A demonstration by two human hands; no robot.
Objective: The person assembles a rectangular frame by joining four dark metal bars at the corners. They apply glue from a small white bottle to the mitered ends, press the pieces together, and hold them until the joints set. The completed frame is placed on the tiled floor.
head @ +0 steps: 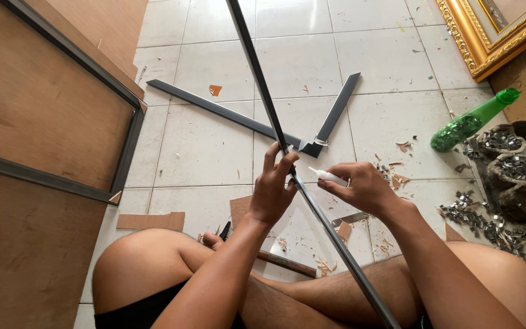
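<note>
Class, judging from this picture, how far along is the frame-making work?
Done: two black strips lie joined in a V on the floor tiles. In hand: left hand steadies a long black strip; right hand points a white glue tube at it. Left: that strip is unattached.

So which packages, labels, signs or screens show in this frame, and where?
Green bottle: lying on its side on the tiled floor at right, translucent green, cap pointing up-right; no label readable.
Small white tube: in the right hand, slim, white, nozzle toward the dark frame strip that the left hand holds.
No signs or screens.
</note>
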